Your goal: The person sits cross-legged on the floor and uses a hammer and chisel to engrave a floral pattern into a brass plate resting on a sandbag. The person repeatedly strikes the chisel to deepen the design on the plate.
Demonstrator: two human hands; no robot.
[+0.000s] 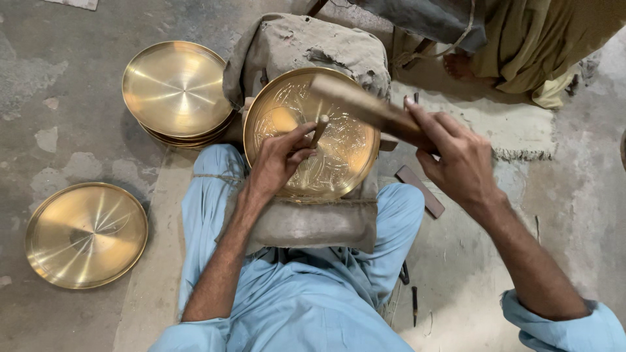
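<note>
A round brass plate [345, 153] with an engraved pattern rests on a cloth-covered block [306, 225] between my knees. My left hand [277, 163] pinches a small punch [319, 129] upright against the plate's centre. Above and to the right, my right hand [456, 156] grips a wooden mallet [358, 101] whose head hangs blurred over the plate's upper half.
A stack of plain brass plates [176, 88] lies at the upper left, and a single plate [86, 234] on the floor at left. A flat tool [420, 191] and small punches [413, 305] lie by my right leg. Another person's foot and robe [521, 45] are at top right.
</note>
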